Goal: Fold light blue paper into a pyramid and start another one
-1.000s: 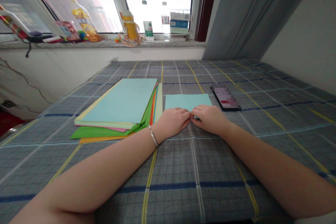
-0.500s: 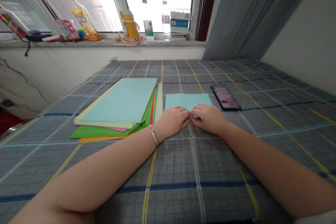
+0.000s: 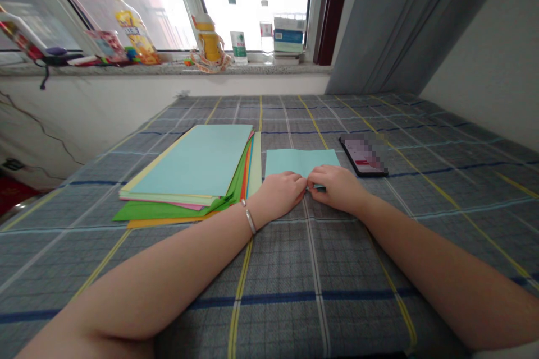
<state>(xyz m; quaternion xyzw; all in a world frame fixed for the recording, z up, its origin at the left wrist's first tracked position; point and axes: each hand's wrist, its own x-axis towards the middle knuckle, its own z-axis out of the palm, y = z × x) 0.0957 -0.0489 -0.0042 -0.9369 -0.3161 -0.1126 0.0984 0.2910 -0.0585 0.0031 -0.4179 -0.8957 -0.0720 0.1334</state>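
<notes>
Barely any change from before; the left hand and right hand stay curled, fingertips pinching the near edge of the folded light-blue paper sheet at frame centre; its long axis runs left to right, beside the multicoloured paper stack.

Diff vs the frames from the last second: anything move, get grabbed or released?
No visible change. The left hand and right hand stay curled at the near edge of the light blue sheet, fingertips meeting; nothing taken or let go. The coloured paper stack and phone lie as before.
</notes>
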